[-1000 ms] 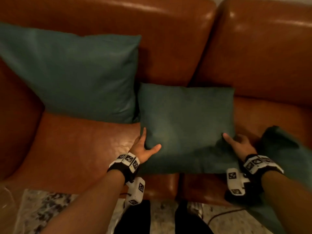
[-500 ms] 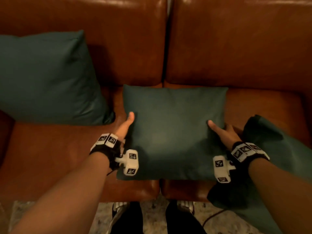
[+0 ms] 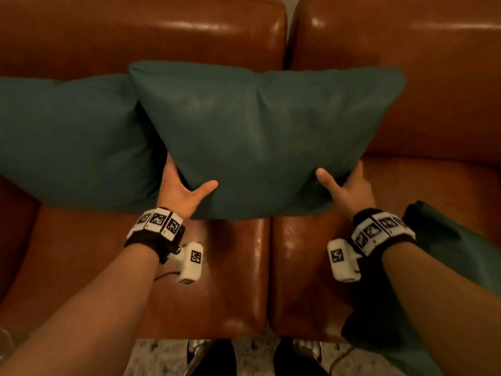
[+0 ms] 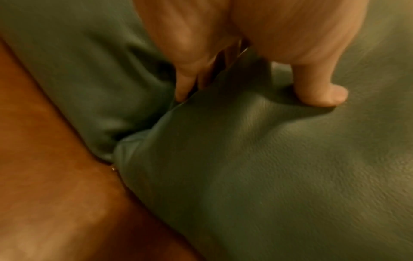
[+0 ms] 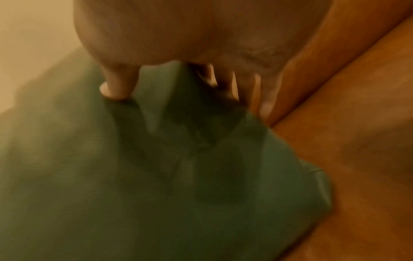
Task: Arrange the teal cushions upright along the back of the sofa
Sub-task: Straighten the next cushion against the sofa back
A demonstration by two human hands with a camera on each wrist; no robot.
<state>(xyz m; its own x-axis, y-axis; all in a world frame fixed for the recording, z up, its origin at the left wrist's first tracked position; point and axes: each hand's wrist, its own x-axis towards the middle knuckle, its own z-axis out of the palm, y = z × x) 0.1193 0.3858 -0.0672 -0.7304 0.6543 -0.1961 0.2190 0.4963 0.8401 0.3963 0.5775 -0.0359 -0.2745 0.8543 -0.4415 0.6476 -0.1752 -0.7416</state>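
A teal cushion (image 3: 260, 137) is held up off the brown leather sofa seat (image 3: 233, 272), tilted toward the sofa back (image 3: 151, 31). My left hand (image 3: 181, 188) grips its lower left corner, thumb on the front and fingers behind. My right hand (image 3: 344, 185) grips the lower right corner the same way. In the left wrist view my thumb (image 4: 317, 91) presses into the held cushion (image 4: 268, 167). The right wrist view shows the cushion (image 5: 156, 167) pinched under my right thumb (image 5: 116, 86). A second teal cushion (image 3: 67, 142) leans upright against the back at the left, its edge behind the held one.
A third teal cushion (image 3: 433, 280) lies at the seat's front right, partly under my right forearm. The right half of the sofa back (image 3: 406, 50) is bare. My shoes (image 3: 211, 359) stand on a patterned rug below the seat edge.
Both hands have closed on the middle cushion's lower corners and lifted it from flat on the seat up toward the sofa back, beside the left cushion.
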